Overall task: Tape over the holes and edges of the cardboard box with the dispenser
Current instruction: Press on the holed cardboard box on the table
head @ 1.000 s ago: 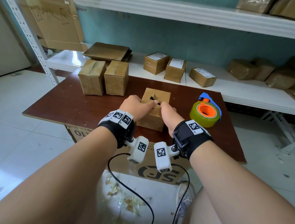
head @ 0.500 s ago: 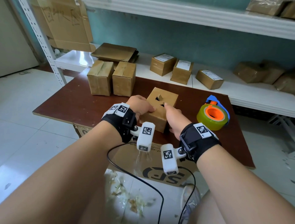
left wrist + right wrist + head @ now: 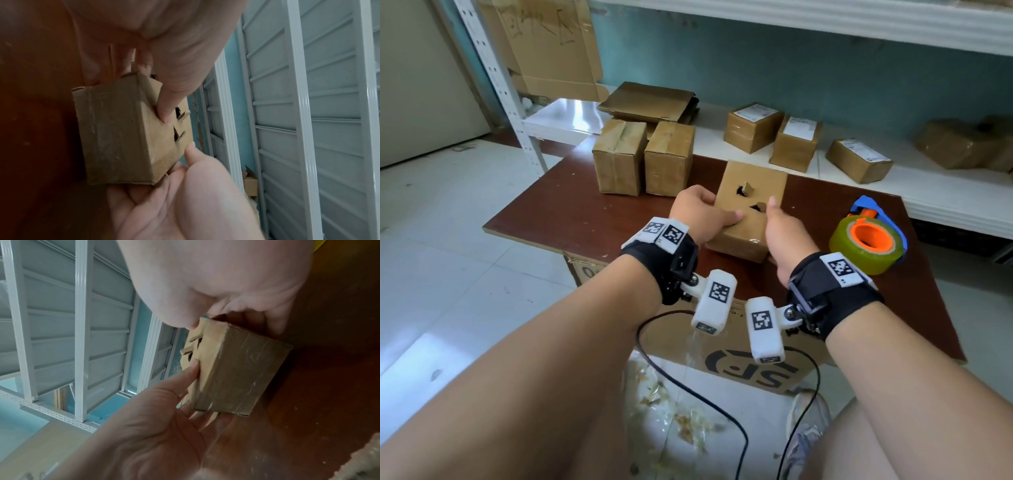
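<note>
Three boxes stand on the table: one holed box and two sealed boxes. One dispenser. Three labelled boxes on the shelf. Two hands.

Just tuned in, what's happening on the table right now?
A person grips a small brown cardboard box on the dark red-brown wooden table with both hands. The left hand holds its left side and the right hand its right side, thumbs on top beside two torn holes. The blue-and-orange tape dispenser with its yellowish roll lies untouched to the right, so no taping is under way.
</note>
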Tool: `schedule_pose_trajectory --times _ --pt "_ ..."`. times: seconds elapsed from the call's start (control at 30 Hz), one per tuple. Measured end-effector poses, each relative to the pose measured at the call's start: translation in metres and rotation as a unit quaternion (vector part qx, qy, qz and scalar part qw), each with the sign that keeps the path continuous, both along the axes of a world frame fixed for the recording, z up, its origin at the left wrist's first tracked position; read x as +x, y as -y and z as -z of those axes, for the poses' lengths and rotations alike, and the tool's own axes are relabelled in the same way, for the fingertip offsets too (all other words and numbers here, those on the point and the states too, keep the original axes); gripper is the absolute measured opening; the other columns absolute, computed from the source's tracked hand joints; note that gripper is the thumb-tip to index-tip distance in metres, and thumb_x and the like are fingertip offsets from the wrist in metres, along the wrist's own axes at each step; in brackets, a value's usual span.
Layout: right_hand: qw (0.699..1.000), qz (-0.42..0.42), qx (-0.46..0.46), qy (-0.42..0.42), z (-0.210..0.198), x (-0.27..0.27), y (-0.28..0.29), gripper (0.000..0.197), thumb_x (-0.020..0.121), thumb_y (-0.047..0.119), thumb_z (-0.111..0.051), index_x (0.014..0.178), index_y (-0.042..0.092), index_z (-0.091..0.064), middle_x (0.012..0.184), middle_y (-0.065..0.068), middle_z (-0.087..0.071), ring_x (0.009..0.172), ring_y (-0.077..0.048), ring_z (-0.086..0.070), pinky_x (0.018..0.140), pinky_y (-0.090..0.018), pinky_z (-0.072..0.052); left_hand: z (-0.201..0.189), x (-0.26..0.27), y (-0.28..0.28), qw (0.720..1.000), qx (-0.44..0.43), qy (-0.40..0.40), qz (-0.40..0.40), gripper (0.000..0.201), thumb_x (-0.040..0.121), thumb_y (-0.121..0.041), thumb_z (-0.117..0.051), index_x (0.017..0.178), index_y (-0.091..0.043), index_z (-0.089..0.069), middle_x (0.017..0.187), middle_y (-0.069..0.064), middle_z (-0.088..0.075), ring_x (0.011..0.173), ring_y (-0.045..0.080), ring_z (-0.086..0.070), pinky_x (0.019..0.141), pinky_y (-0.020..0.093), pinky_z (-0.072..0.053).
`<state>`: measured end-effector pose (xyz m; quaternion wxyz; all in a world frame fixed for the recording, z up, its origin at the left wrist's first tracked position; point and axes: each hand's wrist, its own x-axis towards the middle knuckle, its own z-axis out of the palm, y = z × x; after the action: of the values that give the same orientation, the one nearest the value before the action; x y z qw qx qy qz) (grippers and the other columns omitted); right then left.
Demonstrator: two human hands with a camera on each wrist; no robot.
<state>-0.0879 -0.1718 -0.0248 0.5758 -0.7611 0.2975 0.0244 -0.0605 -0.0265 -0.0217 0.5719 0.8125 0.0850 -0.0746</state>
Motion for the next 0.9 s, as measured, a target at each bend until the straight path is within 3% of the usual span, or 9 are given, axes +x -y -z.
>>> schedule_pose_trajectory --times 0.2,0.37,0.5,0.63,0.73,0.9 --pt "1.000 0.007 0.017 0.008 -0.004 -0.001 0.003 0.064 0.107 0.067 -0.036 0.149 0.022 -0.054 0.139 -0.004 -0.063 0.127 -0.029 -0.059 0.116 -0.051 -0.046 0.002 0.002 0.001 1.000 -0.012 0.007 0.009 0.047 0.077 -0.037 -0.095 0.112 -0.023 -0.066 0.108 -0.002 -0.075 0.098 0.018 -0.073 0.089 0.043 -0.064" --pt "0.999 0.025 0.029 0.011 -0.004 -0.003 -0.002 0.060 0.108 0.064 -0.040 0.147 0.022 -0.056 0.129 -0.002 -0.064 0.124 -0.026 -0.059 0.115 -0.050 -0.046 0.004 0.003 0.004 1.000 -0.006 0.018 0.010 0.050 0.081 -0.035 -0.093 0.119 -0.020 -0.065 0.110 -0.002 -0.072 0.102 0.017 -0.070 0.091 0.038 -0.061" --pt "0.996 0.053 0.071 -0.001 -0.005 -0.002 -0.003 0.054 0.105 0.066 -0.046 0.127 0.020 -0.064 0.106 0.003 -0.065 0.114 -0.026 -0.062 0.112 -0.050 -0.049 0.004 0.005 0.006 1.000 0.011 0.027 0.008 0.051 0.081 -0.036 -0.093 0.121 -0.019 -0.066 0.113 -0.002 -0.072 0.105 0.018 -0.069 0.096 0.041 -0.060" --pt "0.999 0.032 0.036 0.009 -0.008 -0.006 -0.002 0.067 0.106 0.067 -0.041 0.153 0.020 -0.051 0.133 -0.001 -0.059 0.124 -0.026 -0.055 0.118 -0.050 -0.044 0.007 0.006 0.008 0.999 0.004 0.028 0.021 0.053 0.081 -0.034 -0.093 0.123 -0.018 -0.065 0.113 0.000 -0.074 0.105 0.020 -0.071 0.097 0.044 -0.060" --pt "0.999 0.030 0.026 -0.004 -0.008 -0.008 -0.002 0.072 0.104 0.071 -0.041 0.154 0.019 -0.051 0.148 -0.002 -0.057 0.135 -0.028 -0.054 0.118 -0.050 -0.044 0.009 0.008 0.008 0.999 0.012 0.032 0.034 0.052 0.081 -0.035 -0.093 0.121 -0.018 -0.065 0.111 0.000 -0.073 0.104 0.019 -0.070 0.096 0.043 -0.061" --pt "1.000 0.018 0.018 -0.014 -0.008 -0.007 0.005 0.076 0.103 0.073 -0.040 0.159 0.021 -0.045 0.154 -0.003 -0.053 0.141 -0.029 -0.050 0.120 -0.052 -0.041 0.016 0.013 0.006 0.999 -0.006 0.016 0.050 0.050 0.079 -0.036 -0.095 0.115 -0.019 -0.064 0.109 0.001 -0.075 0.100 0.019 -0.073 0.093 0.041 -0.062"
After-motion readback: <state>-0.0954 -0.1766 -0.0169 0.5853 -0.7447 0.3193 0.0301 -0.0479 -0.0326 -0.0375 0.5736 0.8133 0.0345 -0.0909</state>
